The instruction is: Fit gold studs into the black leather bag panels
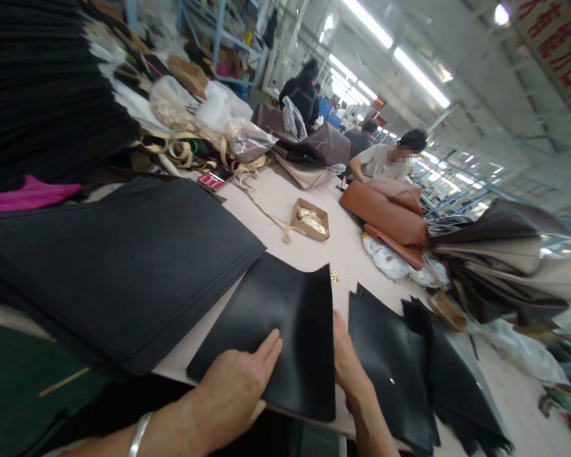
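Black, smooth sheet (271,304) at the near edge of the table (271,190), with right side bent up. On top, left hand (233,384), fingers together and flat; behind the raised edge, right hand (348,362), fingers mostly hidden, so can't tell. Tight by the left stack (118,266), slim gap to the right pile (385,349), way more room far side.

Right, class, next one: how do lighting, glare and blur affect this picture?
Head view: overhead tubes burn out to white; head view: a soft sheen shows on the black sheet under the left hand, while the big stack looks duller; head view: the scene is tilted, and the red sign near the corner looks soft.
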Demonstrator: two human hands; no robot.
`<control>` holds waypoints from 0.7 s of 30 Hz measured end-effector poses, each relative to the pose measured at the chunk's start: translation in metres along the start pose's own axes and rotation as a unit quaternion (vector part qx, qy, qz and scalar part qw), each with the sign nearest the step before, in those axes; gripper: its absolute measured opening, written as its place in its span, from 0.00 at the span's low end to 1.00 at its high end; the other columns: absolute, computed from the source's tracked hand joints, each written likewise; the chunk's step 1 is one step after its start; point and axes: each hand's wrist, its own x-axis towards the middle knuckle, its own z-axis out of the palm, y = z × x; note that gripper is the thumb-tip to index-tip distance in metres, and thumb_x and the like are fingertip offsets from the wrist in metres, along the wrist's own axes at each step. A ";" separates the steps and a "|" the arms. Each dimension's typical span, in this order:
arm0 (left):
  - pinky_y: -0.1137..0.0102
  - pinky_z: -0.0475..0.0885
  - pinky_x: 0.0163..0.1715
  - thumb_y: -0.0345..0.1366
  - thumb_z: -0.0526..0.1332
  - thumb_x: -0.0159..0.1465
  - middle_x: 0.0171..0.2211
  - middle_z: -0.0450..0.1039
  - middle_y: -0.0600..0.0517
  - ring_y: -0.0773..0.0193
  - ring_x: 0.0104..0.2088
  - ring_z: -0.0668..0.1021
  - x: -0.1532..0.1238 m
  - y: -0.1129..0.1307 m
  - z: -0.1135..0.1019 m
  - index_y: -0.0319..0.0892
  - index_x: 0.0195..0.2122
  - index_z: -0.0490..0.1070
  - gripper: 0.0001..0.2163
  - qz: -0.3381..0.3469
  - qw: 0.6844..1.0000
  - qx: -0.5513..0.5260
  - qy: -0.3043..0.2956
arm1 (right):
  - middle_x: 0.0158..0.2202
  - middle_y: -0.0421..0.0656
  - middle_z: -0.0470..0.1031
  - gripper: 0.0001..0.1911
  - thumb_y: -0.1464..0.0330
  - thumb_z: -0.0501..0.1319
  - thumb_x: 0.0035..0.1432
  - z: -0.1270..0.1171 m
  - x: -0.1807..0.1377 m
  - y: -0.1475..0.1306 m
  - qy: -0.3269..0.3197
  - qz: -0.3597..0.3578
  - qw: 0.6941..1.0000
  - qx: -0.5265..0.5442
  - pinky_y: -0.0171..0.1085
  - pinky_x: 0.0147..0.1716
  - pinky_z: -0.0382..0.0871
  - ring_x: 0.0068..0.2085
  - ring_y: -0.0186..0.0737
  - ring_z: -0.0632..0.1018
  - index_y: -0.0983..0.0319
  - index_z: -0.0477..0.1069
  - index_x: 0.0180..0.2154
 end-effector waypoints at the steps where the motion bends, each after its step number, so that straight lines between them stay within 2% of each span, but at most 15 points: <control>1: 0.56 0.81 0.37 0.27 0.60 0.52 0.68 0.52 0.37 0.51 0.37 0.83 0.001 0.000 0.004 0.33 0.66 0.59 0.37 0.003 1.000 0.005 -0.005 | 0.51 0.47 0.76 0.12 0.68 0.62 0.62 -0.007 0.000 0.016 0.012 0.014 0.999 -0.049 0.49 0.55 0.68 0.52 0.47 0.75 0.60 0.76 0.47; 4: 0.56 0.81 0.37 0.30 0.62 0.55 0.68 0.52 0.37 0.51 0.37 0.83 0.000 -0.002 0.006 0.33 0.66 0.60 0.35 0.012 1.000 0.000 -0.013 | 0.45 0.48 0.80 0.15 0.71 0.57 0.60 -0.038 0.013 0.065 0.074 0.078 0.976 -0.187 0.46 0.52 0.71 0.47 0.48 0.79 0.61 0.78 0.46; 8: 0.57 0.81 0.38 0.29 0.62 0.55 0.68 0.51 0.37 0.52 0.38 0.83 -0.001 -0.004 0.004 0.33 0.66 0.59 0.35 0.022 0.999 -0.014 -0.021 | 0.45 0.52 0.81 0.19 0.68 0.54 0.62 -0.071 0.052 0.110 0.112 0.118 0.955 -0.250 0.45 0.51 0.71 0.46 0.49 0.81 0.67 0.76 0.50; 12: 0.59 0.80 0.38 0.28 0.64 0.54 0.67 0.53 0.37 0.53 0.39 0.82 0.000 -0.004 0.004 0.34 0.66 0.60 0.36 0.016 0.999 -0.007 -0.032 | 0.49 0.51 0.80 0.20 0.71 0.54 0.61 -0.074 0.093 0.128 0.082 0.100 0.939 -0.320 0.40 0.55 0.67 0.51 0.46 0.79 0.66 0.76 0.51; 14: 0.60 0.80 0.39 0.29 0.65 0.54 0.67 0.55 0.38 0.53 0.40 0.82 -0.001 -0.004 0.006 0.35 0.66 0.60 0.36 0.017 0.999 -0.001 -0.027 | 0.48 0.50 0.81 0.19 0.72 0.54 0.61 -0.072 0.109 0.132 0.050 0.092 0.930 -0.352 0.38 0.55 0.67 0.51 0.45 0.79 0.63 0.78 0.50; 17: 0.62 0.79 0.38 0.31 0.66 0.55 0.65 0.60 0.40 0.54 0.39 0.81 -0.003 -0.005 0.012 0.35 0.65 0.62 0.34 0.018 1.000 0.005 -0.006 | 0.43 0.48 0.83 0.18 0.72 0.55 0.60 -0.072 0.126 0.138 0.004 0.095 0.916 -0.390 0.36 0.50 0.69 0.47 0.44 0.81 0.61 0.81 0.45; 21: 0.62 0.77 0.35 0.40 0.63 0.62 0.66 0.60 0.40 0.56 0.38 0.80 -0.008 -0.008 0.022 0.35 0.66 0.60 0.32 0.043 0.999 0.009 0.027 | 0.39 0.51 0.83 0.16 0.72 0.57 0.55 -0.077 0.146 0.145 -0.038 0.121 0.898 -0.421 0.38 0.43 0.71 0.43 0.49 0.82 0.61 0.83 0.40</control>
